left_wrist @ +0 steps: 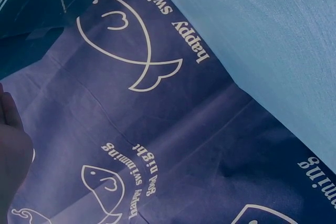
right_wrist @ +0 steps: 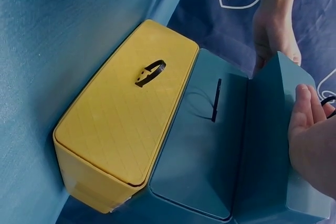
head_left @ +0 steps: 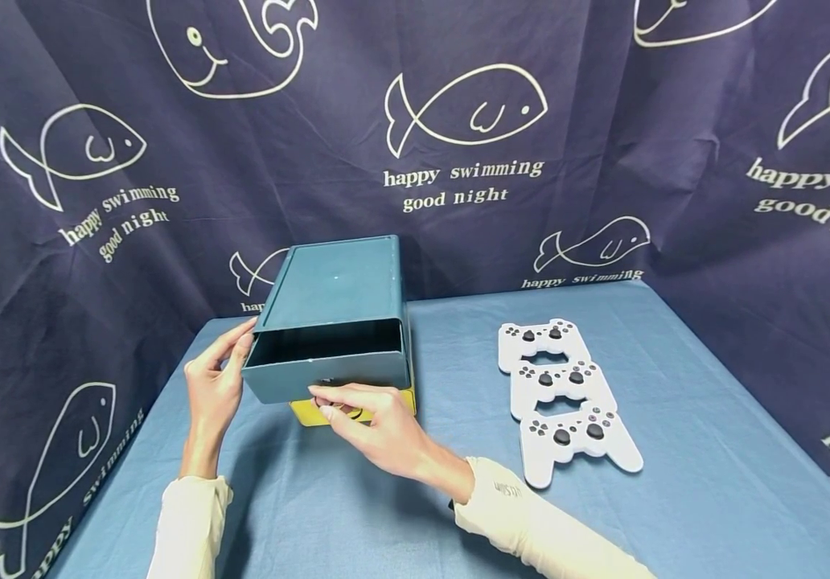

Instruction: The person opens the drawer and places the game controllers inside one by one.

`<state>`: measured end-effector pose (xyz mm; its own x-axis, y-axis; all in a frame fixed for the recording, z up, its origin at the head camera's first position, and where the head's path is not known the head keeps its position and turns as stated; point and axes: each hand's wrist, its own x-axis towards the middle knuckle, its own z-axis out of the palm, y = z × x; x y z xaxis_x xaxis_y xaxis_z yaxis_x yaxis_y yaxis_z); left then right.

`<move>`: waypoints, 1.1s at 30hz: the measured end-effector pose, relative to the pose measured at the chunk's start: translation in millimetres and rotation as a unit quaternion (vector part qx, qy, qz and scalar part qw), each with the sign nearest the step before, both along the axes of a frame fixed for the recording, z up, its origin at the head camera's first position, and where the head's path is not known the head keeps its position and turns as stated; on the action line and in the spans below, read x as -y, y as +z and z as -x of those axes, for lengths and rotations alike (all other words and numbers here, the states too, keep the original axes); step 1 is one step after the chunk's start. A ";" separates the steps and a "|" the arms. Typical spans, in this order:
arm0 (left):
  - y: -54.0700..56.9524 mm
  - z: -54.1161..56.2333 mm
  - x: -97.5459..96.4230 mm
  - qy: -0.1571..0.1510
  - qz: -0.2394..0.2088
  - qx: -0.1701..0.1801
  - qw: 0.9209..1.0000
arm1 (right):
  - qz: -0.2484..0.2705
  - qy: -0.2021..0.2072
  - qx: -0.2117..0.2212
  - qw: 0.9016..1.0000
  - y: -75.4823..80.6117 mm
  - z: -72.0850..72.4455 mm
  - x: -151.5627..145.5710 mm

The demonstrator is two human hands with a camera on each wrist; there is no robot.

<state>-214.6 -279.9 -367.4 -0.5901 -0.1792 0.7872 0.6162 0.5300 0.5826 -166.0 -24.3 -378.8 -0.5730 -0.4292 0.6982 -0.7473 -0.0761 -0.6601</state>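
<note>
In the head view a teal drawer box [head_left: 338, 281] has its top drawer [head_left: 324, 371] pulled part way out, and the dark inside shows. My right hand [head_left: 379, 422] is at the drawer's front, thumb and forefinger pinching its black loop handle [right_wrist: 329, 106]. My left hand [head_left: 215, 386] touches the left side by the front corner with extended fingers. The right wrist view shows a lower teal drawer [right_wrist: 194, 145] with its own loop handle, and a yellow drawer [right_wrist: 121, 114] beneath; both are closed. Little of my left hand [left_wrist: 13, 156] shows in the left wrist view.
Several white game-controller shapes, one of them the front controller [head_left: 567, 442], overlap in a row right of the drawers. A blue cloth [head_left: 704, 450] covers the table. Dark blue curtains [head_left: 466, 249] with white fish prints hang behind and at both sides.
</note>
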 end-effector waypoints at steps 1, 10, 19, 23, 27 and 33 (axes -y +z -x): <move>0.0 0.0 0.1 0.000 0.000 -0.001 1.000 | 0.000 0.000 -0.003 1.000 -0.2 -0.5 -0.1; -2.1 1.8 3.0 -0.008 -0.004 0.005 1.000 | 0.003 0.000 -0.040 0.999 -0.9 -4.4 0.0; -1.0 2.2 3.2 -0.014 -0.012 0.005 1.000 | -0.001 -0.002 -0.033 0.999 -0.3 -10.0 -0.9; -1.1 2.2 3.6 -0.015 -0.011 0.005 1.000 | -0.001 -0.008 -0.041 0.999 -0.5 -12.6 -1.7; 0.1 0.8 1.6 -0.016 -0.008 0.000 1.000 | -0.001 -0.009 -0.043 0.999 -0.4 -16.0 -2.0; 3.7 -2.6 -1.9 -0.020 -0.007 -0.006 1.000 | 0.007 0.005 -0.048 0.999 -1.1 -20.2 -1.2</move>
